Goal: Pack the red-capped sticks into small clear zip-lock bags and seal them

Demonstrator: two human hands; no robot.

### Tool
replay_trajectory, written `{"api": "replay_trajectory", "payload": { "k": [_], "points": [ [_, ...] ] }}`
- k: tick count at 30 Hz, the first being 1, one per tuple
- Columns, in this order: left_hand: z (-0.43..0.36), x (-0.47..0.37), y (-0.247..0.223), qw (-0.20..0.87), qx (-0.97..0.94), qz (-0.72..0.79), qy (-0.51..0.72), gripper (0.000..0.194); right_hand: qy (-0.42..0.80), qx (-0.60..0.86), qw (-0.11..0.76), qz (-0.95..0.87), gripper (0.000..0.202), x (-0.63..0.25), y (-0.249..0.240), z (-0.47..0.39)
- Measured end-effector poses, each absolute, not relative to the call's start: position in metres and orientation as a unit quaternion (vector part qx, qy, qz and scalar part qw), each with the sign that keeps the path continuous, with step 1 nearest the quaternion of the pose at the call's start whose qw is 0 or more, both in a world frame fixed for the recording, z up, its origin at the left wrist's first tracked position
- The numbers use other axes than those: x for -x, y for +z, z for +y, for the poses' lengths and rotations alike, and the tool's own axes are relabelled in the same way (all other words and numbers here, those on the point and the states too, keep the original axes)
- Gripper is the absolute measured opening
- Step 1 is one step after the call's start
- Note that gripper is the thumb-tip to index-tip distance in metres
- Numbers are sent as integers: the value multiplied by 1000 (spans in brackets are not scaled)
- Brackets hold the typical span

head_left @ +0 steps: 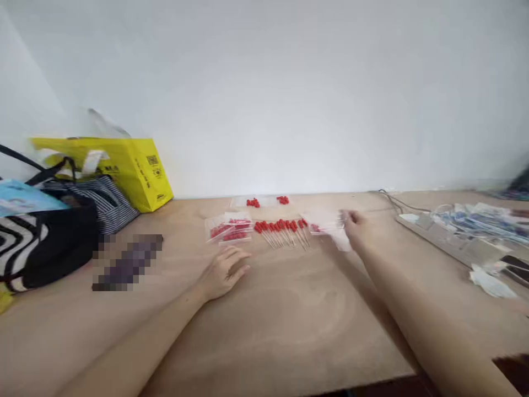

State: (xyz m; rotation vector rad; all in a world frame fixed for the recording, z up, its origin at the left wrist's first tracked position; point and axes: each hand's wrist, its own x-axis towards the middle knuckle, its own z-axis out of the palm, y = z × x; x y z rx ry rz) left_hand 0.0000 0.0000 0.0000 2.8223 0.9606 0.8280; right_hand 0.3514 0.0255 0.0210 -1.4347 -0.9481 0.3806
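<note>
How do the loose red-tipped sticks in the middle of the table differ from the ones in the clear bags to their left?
The loose red-tipped sticks lie bare on the table, fanned in one row with their thin shafts showing. The bagged sticks sit inside stacked clear bags, bunched together so mostly red shows. The left hand rests flat just in front of the bagged sticks; the right hand is beyond the right end of the loose row. Both sets have red tips.

Both bare forearms stretch forward from the lower edge of the view, the left from the bottom left, the right from the bottom right. The left hand [223, 271] lies palm down, its fingers [237, 259] loosely spread and slightly curled, the thumb tucked below them. The right hand [354, 227] reaches farther out, blurred, its fingers bunched together ahead of the knuckles.
</note>
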Motion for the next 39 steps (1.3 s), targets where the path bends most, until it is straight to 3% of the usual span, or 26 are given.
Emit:
{"api": "replay_trajectory", "payload": {
  "k": [4, 7, 11, 17, 19, 22, 28, 33, 36, 39],
  "points": [
    [-8, -3, 7, -78, -862, 342, 366, 43, 360, 541, 453, -609, 10, -283, -4, 13],
    [-14, -6, 11, -94, -875, 289, 376, 50, 401, 524, 413, -628, 19, -240, -16, -1],
    [-20, -10, 10, -33, -932, 240, 270, 48, 299, 523, 397, -693, 30, -219, -13, -14],
    [-19, -11, 8, 101, -926, 361, 51, 43, 40, 621, 271, -734, 18, -265, 9, -6],
    [-19, -10, 9, 105, -918, 380, 41, 45, -27, 707, 168, -687, 20, -289, 14, -2],
    [-20, -10, 9, 103, -912, 396, 40, 46, -17, 778, 70, -625, 24, -320, 18, 5],
    [-18, -10, 7, 68, -894, 439, 57, 45, 31, 829, 106, -548, 33, -370, 21, 17],
    [-17, -8, 6, 25, -879, 466, 94, 39, -90, 885, 123, -441, 37, -381, 24, 12],
    [-17, -8, 8, 36, -892, 434, 121, 45, -184, 845, 207, -458, 32, -363, 27, 11],
    [-19, -11, 10, 78, -909, 401, 76, 54, -134, 744, 285, -589, 21, -329, 25, 20]
  ]
}}
